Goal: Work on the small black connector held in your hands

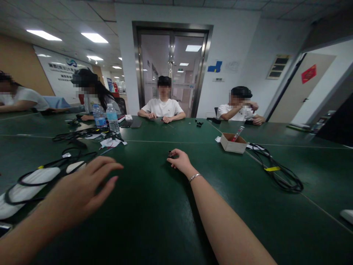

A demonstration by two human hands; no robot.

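My right hand (179,161) reaches out over the middle of the green table (154,206), its thumb and fingers closed around a small dark cylindrical object (170,154). What kind of object it is I cannot make out; the fingers cover part of it. A silver bracelet (195,177) circles my right wrist. Nearer to me on the left, my left hand (79,187) hovers above the table, slightly blurred. Its thumb and fingers are apart with nothing between them. Beside and partly behind that hand lie a white elongated thing (33,187) and loops of black cable (20,178).
Two water bottles (112,118) stand at the back left near tangled cables (77,135) and papers (110,142). To the right are an open cardboard box (233,144) and a coiled black cable (284,180). Small black pieces (199,124) lie farther back. Several people sit around the table.
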